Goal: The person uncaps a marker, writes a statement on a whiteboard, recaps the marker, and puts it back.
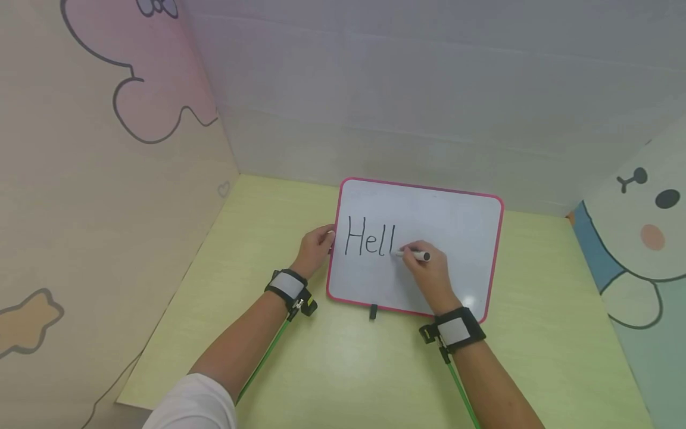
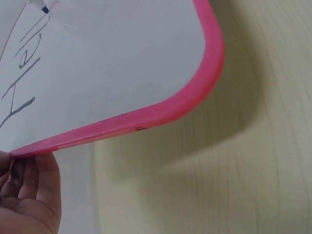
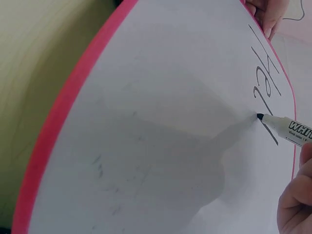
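Observation:
A whiteboard (image 1: 461, 238) with a pink rim stands tilted on the table, bearing the handwritten black letters "Hell". My right hand (image 1: 429, 271) pinches a white whiteboard marker (image 1: 415, 255). In the right wrist view the black tip of that marker (image 3: 287, 129) meets the board at the last "l" stroke. On the board's left side, my left hand (image 1: 314, 247) grips the pink edge. The left wrist view shows the fingers (image 2: 46, 180) of this hand curled behind that edge, with the thumb partly cut off by the frame.
The board is on a pale yellow table (image 1: 343, 369) close to a light wall (image 1: 407, 107). A small black piece (image 1: 373, 311) shows at the board's lower edge. Side walls with cartoon drawings flank the table. Both wrists wear camera straps with green cables (image 1: 265, 356).

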Tool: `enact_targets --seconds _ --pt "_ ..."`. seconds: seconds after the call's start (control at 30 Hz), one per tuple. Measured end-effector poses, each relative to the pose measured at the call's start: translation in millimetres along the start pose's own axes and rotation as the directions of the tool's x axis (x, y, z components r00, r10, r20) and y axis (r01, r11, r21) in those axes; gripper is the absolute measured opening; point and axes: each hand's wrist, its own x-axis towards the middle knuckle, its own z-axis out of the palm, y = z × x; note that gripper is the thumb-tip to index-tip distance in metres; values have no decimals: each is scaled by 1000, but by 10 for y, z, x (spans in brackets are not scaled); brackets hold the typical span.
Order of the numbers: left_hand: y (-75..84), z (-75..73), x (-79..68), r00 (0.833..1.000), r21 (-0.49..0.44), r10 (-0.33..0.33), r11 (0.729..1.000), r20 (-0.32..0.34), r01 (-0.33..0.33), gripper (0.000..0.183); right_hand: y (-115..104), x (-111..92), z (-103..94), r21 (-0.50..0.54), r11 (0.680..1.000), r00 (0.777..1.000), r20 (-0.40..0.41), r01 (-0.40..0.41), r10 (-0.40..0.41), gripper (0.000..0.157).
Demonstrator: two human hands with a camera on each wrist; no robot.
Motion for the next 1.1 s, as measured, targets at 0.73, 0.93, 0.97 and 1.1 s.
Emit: enact_targets --seconds 0.73,0.93,0.97,1.1 --pt "-6 5 11 1000 2 1 1000 6 -1 38 62 -45 -9 -9 999 998 -49 31 -32 12" --pt "-23 -1 13 1000 -3 2 1000 4 -2 38 68 -43 -22 -14 999 997 -67 46 -47 15" --pt "-25 -1 14 1000 -3 4 1000 4 -4 37 65 -42 -23 -13 999 996 -72 48 -49 15" --pt "-23 5 18 1000 -1 5 1000 1 -5 37 57 -32 -23 -22 998 995 -82 56 -58 16"
